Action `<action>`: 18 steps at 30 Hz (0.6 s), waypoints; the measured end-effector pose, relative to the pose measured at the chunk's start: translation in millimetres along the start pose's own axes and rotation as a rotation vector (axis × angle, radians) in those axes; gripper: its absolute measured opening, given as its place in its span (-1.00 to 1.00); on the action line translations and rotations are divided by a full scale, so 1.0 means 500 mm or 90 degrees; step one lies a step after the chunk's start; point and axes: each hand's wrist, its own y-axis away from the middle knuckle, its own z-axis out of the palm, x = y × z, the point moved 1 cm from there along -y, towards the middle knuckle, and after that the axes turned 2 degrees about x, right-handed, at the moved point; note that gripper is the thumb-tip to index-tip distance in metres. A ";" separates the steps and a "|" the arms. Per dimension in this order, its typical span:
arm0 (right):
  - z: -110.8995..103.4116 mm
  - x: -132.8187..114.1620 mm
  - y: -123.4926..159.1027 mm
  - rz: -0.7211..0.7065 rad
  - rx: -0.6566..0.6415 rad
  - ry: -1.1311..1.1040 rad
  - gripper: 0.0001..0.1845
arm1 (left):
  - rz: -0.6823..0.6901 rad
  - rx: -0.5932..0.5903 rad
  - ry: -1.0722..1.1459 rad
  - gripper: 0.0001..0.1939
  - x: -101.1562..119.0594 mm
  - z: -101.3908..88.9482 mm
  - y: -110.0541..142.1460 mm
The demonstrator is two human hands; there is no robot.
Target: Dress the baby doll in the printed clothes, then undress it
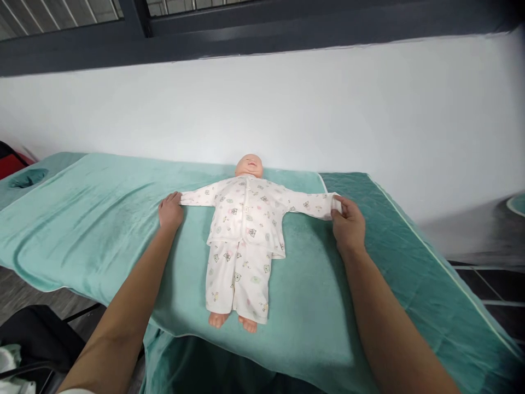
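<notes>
A baby doll (249, 165) lies on its back on a bed with a light green cover (311, 306). It wears a white patterned pyjama top (246, 216) with both sleeves stretched out sideways, and matching pyjama trousers (238, 276). Its bare feet (219, 319) show below the trouser legs. My left hand (170, 212) is closed at the cuff of the sleeve on the left. At the other end, my right hand (348, 221) pinches the cuff (336, 203) of the sleeve on the right. The doll's hands are hidden.
Behind the bed rises a white wall (287, 109) with a dark window frame (246, 33) above. A darker green quilted cover (402, 262) lies at the right. At the lower left stands a black chair (39, 334); a red and black item (12, 163) sits at the far left.
</notes>
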 end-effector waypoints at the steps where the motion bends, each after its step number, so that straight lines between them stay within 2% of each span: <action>1: 0.000 0.004 -0.002 0.013 -0.004 0.041 -0.48 | 0.000 0.001 -0.001 -0.41 0.000 -0.001 0.000; 4: -0.002 0.017 -0.007 0.066 0.006 0.103 -0.49 | -0.002 0.002 -0.004 -0.41 0.001 -0.002 0.002; 8: -0.006 0.014 -0.006 0.063 0.024 0.134 -0.55 | -0.005 0.006 -0.002 -0.41 0.001 -0.002 0.003; 10: -0.009 -0.005 0.002 0.001 0.052 0.146 -0.59 | -0.005 0.009 0.001 -0.41 0.001 -0.001 0.003; 13: -0.004 -0.052 0.029 -0.169 0.062 0.153 -0.62 | -0.008 0.013 0.011 -0.42 0.003 -0.003 0.004; 16: 0.020 -0.101 0.064 -0.305 -0.066 0.173 -0.53 | -0.002 0.033 0.023 -0.42 0.007 -0.010 0.010; 18: 0.041 -0.118 0.081 -0.328 -0.174 0.226 -0.45 | 0.013 0.047 0.028 -0.40 0.011 -0.016 0.017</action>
